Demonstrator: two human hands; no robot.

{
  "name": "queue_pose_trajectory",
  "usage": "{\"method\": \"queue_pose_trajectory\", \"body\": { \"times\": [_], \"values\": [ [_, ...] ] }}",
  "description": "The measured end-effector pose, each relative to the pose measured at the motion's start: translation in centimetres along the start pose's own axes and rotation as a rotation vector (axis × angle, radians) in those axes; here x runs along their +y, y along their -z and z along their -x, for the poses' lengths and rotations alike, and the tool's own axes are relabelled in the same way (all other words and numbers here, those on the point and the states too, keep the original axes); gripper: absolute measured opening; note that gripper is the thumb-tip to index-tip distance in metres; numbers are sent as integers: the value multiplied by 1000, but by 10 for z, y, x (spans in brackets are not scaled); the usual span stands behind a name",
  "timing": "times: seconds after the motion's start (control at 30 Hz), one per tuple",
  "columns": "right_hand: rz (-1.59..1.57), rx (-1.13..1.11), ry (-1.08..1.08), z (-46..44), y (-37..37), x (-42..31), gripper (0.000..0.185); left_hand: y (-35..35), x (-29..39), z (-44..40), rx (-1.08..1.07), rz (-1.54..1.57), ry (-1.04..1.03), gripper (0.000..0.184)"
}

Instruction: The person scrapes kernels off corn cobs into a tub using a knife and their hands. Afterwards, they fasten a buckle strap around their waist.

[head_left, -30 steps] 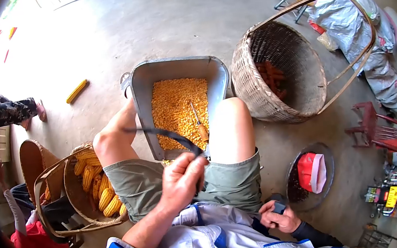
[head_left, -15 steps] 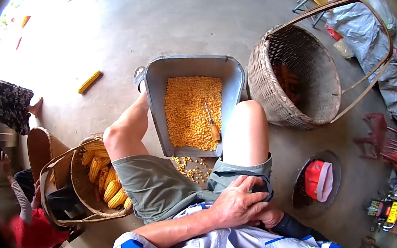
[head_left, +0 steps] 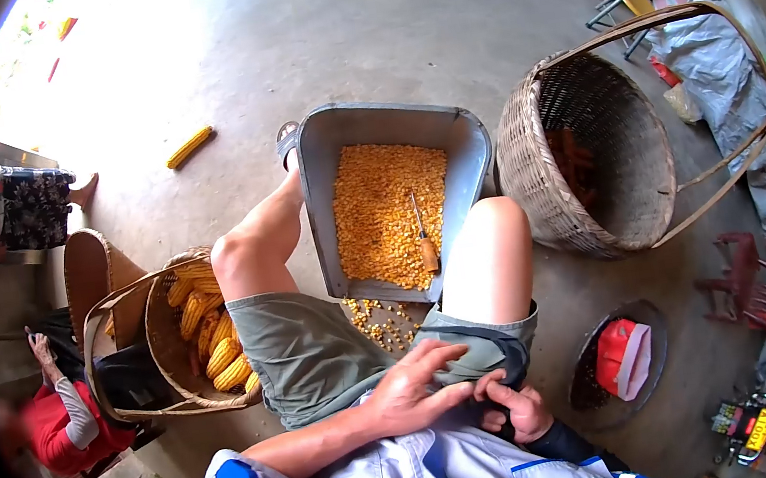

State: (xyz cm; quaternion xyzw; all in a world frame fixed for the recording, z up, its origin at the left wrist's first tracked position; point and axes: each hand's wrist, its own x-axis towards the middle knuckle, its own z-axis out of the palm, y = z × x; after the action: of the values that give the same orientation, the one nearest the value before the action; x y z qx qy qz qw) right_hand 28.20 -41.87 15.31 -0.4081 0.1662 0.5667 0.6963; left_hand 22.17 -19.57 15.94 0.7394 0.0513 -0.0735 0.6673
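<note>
My left hand (head_left: pixel 413 392) is over my lap, fingers stretched out and apart, with nothing in it. Close to its thumb is my right hand (head_left: pixel 521 408), its fingers loosely bent and apart, a dark sleeve at the wrist. Nothing shows clearly in that hand, though dark cloth lies around it. Between my knees stands a grey metal scoop-shaped tray (head_left: pixel 322 218) of loose corn kernels (head_left: pixel 378 201). A wooden-handled screwdriver-like tool (head_left: pixel 429 254) rests on the kernels. Several corn cobs (head_left: pixel 222 357) fill a basket (head_left: pixel 163 350) by my left leg.
A large wicker basket (head_left: pixel 529 171) with cobs inside stands right of the tray. A red bag (head_left: pixel 614 361) sits in a round dark pan (head_left: pixel 639 408). One cob (head_left: pixel 189 147) lies on the floor. At left sits a person in red (head_left: pixel 65 431); another person's patterned clothing (head_left: pixel 16 205) shows behind.
My hands were clasped over each other; now they are apart, with the left fingers spread. The view has shifted so the scene sits slightly further right. The seated person's hand has lowered.
</note>
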Motion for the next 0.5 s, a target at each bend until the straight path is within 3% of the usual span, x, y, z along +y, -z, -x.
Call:
{"method": "queue_pose_trajectory", "body": {
  "times": [0.03, 0.1, 0.27, 0.37, 0.5],
  "values": [
    [-72, 37, 3, 0, -2, -1, 19, 11, 1, 8, -32, -42, 106, 42],
    [-16, 2, 45, -1, 4, 1, 18, 28, -4, 23, -89, -270, -50, 32],
    [68, 33, 85, 0, 3, -4, 22, 42, 6, 53, 107, -518, -215, 22],
    [75, 35, 99, 1, 5, -4, 24, 53, 8, 74, 205, -609, -160, 19],
    [45, 37, 81, -1, 8, -3, 24, 69, -12, 129, 32, -607, 266, 16]
  ]
}}
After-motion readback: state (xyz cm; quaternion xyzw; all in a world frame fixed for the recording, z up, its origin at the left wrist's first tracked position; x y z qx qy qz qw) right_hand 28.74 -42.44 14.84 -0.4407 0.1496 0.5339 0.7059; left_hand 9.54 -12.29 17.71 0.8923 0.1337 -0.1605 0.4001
